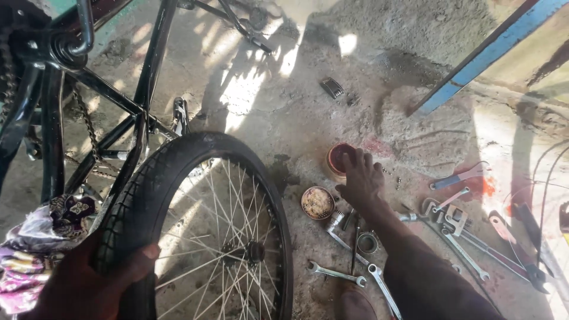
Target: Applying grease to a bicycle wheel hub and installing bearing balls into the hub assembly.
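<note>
My left hand (98, 281) grips the black tyre of a spoked bicycle wheel (201, 237), holding it upright at the lower left. My right hand (358, 178) reaches out over the concrete floor, fingers on the rim of a small round red tin (336, 159). Just below it sits a second open round tin (317, 202) with brownish grease or small parts inside. Spanners (335, 274) lie by my right forearm.
A black bicycle frame (101, 89) with chain stands at the upper left. Several spanners, pliers and other tools (468, 228) are scattered on the floor at the right. A blue bar (486, 53) leans at the upper right. Patterned cloth (35, 249) lies at the lower left.
</note>
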